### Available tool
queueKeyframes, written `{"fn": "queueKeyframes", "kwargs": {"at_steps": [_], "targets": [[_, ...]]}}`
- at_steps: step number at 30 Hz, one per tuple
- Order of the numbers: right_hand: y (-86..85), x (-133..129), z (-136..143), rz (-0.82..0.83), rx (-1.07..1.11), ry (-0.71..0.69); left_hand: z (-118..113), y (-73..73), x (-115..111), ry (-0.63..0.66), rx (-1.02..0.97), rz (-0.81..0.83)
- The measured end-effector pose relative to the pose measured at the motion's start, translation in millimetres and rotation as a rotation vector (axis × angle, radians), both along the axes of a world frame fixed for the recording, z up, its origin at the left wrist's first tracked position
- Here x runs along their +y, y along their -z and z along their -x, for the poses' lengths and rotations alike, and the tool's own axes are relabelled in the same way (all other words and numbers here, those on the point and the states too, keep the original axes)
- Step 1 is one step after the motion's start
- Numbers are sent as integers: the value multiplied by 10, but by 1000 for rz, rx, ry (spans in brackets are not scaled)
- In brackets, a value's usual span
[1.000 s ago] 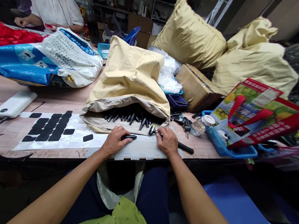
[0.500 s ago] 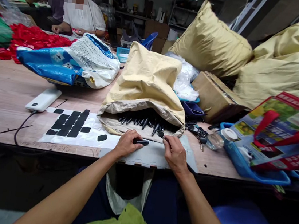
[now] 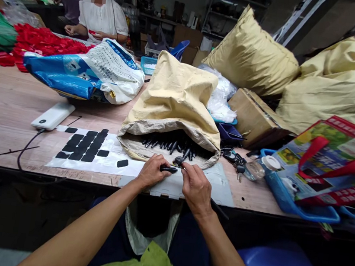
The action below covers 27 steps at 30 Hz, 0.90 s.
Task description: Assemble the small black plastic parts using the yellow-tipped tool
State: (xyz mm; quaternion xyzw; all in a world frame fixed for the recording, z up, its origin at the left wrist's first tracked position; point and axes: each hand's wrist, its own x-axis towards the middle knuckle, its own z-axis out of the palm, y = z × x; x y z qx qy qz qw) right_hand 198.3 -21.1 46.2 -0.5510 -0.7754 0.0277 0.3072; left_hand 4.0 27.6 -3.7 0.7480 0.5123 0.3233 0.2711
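My left hand (image 3: pixel 150 171) rests at the front edge of the table, its fingers closed on a slim black pointed piece (image 3: pixel 170 169) that looks like a pen-shaped part. Just right of it, my right hand (image 3: pixel 196 189) pinches a thin tool with a dark, rounded head (image 3: pixel 178 161). The tool's head is close to the black piece; whether they touch I cannot tell. A dark rod end (image 3: pixel 220 209) sticks out behind my right hand. In front of both hands lies a beige cloth sack (image 3: pixel 183 91), its mouth facing me, with many similar black pieces (image 3: pixel 163 143) inside.
A white sheet with black rounded patches (image 3: pixel 86 145) lies left, near a white power bank (image 3: pixel 53 116). Beyond sits a blue-and-white bag (image 3: pixel 84 72). At right are keys (image 3: pixel 240 169), a jar (image 3: pixel 255 170) and a blue basket (image 3: pixel 304 211). Two people work across the table.
My right hand has moved left toward my left hand, bringing the tool's head closer to the black piece. My left hand keeps its grip almost in place. The view has shifted slightly.
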Motion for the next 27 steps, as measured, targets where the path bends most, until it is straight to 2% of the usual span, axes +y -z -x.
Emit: {"fn": "queueKeyframes", "kwargs": {"at_steps": [6,11,16,21,24,27], "targets": [[80,25,-147,47,12,2,7,18,0,-3,16,-14],[58,234,-582,-26,26,17,8,-3,-6,2,34,-20],[263,437,-965,9,-74,-33,7,-42,-29,-6,45,-18],[461,465,-988,6,-95,-5,9,-26,-27,-3,59,-14],[475,453,-963,13,-120,23,16,-25,-1,9,73,-7],[460,447,-955,28,-139,43,29,-137,-64,33,32,-11]]}}
